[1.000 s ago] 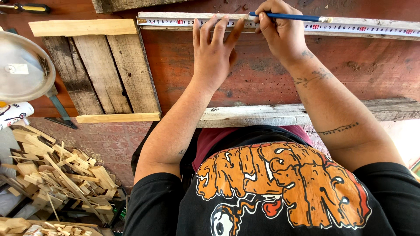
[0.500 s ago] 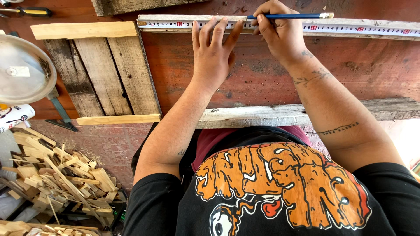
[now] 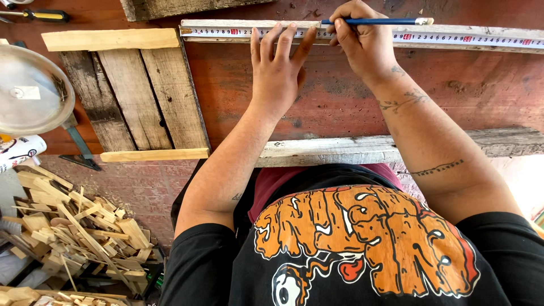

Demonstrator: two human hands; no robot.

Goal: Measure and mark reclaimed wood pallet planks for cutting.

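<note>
A white tape measure strip (image 3: 453, 38) lies along a narrow weathered wood strip at the far edge of a red-brown workbench (image 3: 340, 96). My left hand (image 3: 279, 71) lies flat on the bench, fingers spread, fingertips pressing the tape down. My right hand (image 3: 360, 39) grips a blue pencil (image 3: 377, 21), held level, its tip at the tape just right of my left fingers. A grey weathered plank (image 3: 351, 150) lies across the bench's near edge, by my body.
A small pallet-like panel of grey slats with pale cross battens (image 3: 133, 96) lies at the left. A round metal lid (image 3: 31, 90) sits further left, a yellow-handled screwdriver (image 3: 39, 15) at the far left. Wood offcuts (image 3: 73, 232) are piled on the floor below.
Both hands stay in nearly the same place on the tape; the pencil has shifted only slightly in my right hand.
</note>
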